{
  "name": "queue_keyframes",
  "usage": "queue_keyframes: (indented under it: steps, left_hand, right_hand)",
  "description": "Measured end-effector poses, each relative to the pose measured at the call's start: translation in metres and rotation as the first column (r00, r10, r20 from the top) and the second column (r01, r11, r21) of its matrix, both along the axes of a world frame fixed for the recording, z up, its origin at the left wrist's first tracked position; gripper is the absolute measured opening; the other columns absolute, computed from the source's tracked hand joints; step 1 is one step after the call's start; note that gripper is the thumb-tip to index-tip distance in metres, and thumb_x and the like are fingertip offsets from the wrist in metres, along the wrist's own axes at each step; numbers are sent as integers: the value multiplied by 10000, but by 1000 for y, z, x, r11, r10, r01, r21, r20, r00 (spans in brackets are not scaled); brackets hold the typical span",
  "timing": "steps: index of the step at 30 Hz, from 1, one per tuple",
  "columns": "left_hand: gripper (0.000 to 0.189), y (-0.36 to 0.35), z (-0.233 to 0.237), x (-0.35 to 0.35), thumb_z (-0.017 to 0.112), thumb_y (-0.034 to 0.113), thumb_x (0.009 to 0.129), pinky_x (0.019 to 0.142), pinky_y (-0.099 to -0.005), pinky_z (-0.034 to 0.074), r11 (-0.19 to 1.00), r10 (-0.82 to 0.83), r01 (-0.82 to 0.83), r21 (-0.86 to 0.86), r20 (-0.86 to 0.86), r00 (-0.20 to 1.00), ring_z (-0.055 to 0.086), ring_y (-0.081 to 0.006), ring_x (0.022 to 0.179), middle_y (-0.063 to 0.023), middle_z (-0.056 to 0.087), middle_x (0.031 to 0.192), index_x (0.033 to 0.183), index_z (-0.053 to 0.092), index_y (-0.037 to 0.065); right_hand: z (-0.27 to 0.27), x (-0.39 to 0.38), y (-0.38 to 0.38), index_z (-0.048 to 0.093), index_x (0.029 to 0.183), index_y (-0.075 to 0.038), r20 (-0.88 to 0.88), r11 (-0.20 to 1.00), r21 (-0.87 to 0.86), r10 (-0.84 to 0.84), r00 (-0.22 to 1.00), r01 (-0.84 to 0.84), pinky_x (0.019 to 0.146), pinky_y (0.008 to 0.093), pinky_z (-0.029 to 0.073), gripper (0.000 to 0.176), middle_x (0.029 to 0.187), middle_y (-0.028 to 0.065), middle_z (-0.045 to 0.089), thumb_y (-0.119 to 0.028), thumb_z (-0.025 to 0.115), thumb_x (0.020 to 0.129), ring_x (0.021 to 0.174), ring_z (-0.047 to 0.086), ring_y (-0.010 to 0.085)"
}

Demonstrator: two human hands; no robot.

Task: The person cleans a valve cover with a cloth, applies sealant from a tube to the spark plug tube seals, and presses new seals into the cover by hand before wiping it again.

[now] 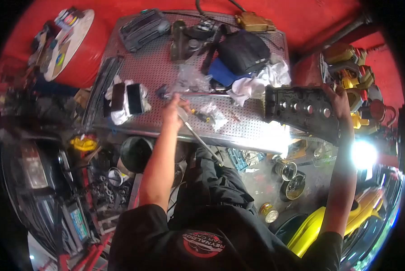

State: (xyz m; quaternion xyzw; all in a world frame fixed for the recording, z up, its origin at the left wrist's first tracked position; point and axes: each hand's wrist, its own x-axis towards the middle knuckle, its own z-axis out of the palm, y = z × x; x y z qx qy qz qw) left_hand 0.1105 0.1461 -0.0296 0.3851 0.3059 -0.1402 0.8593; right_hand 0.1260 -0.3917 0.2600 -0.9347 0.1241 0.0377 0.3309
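My right hand (338, 99) grips a dark engine valve cover (297, 107) by its far right end. The cover has several round holes in a row and is held over the right side of the perforated metal table (252, 128). My left hand (176, 110) is closed around a long, thin metal bar (200, 141), which slants down past the table's front edge towards my legs. Just beyond that hand, another long metal rod (202, 94) lies on the table. Beside it are a clear plastic bag (217, 118) and small yellow-and-black pieces.
At the back of the table sit a grey tool case (144, 30), a black cap-like bundle (244, 52) and white rags (274, 74). A phone (135, 99) lies on a cloth to the left. Cans (286, 170) and a yellow part (308, 230) are low on the right.
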Motion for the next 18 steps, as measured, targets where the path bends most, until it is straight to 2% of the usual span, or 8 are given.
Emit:
queue_keyframes:
  steps: [4, 6, 7, 9, 11, 13, 15, 18]
  left_hand:
    - [381, 58, -77, 98, 676, 420, 927, 784, -468, 526, 986, 29, -18, -169, 64, 998, 633, -282, 877, -132, 653, 957, 938, 563, 56]
    - [540, 77, -117, 121, 802, 392, 822, 817, -549, 545, 992, 47, -40, 124, -52, 998, 634, -362, 1032, -191, 619, 1153, 1135, 566, 20]
    - [727, 70, -77, 121, 816, 418, 798, 831, -574, 545, 863, 61, 115, 492, -327, 943, 606, -394, 1137, -205, 580, 1289, 1295, 522, -25]
    - [881, 43, -41, 108, 829, 392, 758, 931, -555, 489, 472, 9, 66, 879, -79, 997, 560, -446, 1186, -220, 552, 1351, 1413, 427, -39]
    - [858, 27, -43, 103, 810, 295, 757, 1011, -525, 411, -330, -110, -61, 942, 26, 994, 550, -459, 1150, -223, 566, 1322, 1434, 396, -30]
    - [846, -33, -8, 101, 799, 284, 758, 1009, -529, 391, -430, -334, -235, 871, 88, 938, 563, -447, 1096, -222, 591, 1269, 1444, 395, -4]
    - [859, -114, -7, 96, 803, 326, 749, 960, -542, 421, -94, -662, -236, 967, 116, 740, 568, -424, 1040, -206, 627, 1167, 1456, 399, 50]
    - [936, -200, -8, 91, 826, 356, 722, 879, -479, 454, -292, -883, -147, 945, -207, 422, 587, -352, 1014, -154, 657, 1081, 1494, 368, 90]
  right_hand:
    - [-3, 1, 1, 702, 1054, 30, 24, 988, 99, -122, 992, 120, 765, 298, 478, 365, 899, 69, 702, -308, 672, 917, 805, 627, 130]
    - [10, 3, 11, 696, 1094, -4, -73, 969, 110, -215, 974, 222, 794, 302, 496, 370, 921, 77, 703, -277, 738, 848, 811, 648, 187]
    - [12, 3, 12, 688, 1110, -15, -69, 983, 47, -175, 982, 178, 807, 326, 501, 408, 963, 100, 693, -283, 759, 811, 848, 650, 226]
    - [13, 3, 14, 674, 1142, -38, -75, 991, -57, -123, 990, 119, 834, 374, 509, 495, 1052, 144, 667, -295, 796, 737, 927, 644, 300]
    - [15, 5, 20, 660, 1169, -61, -95, 984, -136, -131, 987, 117, 867, 425, 509, 582, 1147, 187, 627, -305, 825, 667, 1018, 620, 366]
    - [19, 6, 34, 672, 1129, -46, -36, 976, -151, -165, 986, 158, 846, 404, 497, 483, 1091, 163, 638, -290, 777, 726, 984, 613, 312]
    - [23, 8, 52, 700, 1051, -7, 89, 976, -115, -174, 981, 183, 792, 331, 481, 312, 938, 93, 692, -257, 688, 865, 866, 628, 184]
    - [16, 9, 40, 717, 1047, 1, 113, 974, -110, -188, 976, 201, 793, 300, 477, 280, 908, 60, 716, -237, 673, 907, 846, 635, 131]
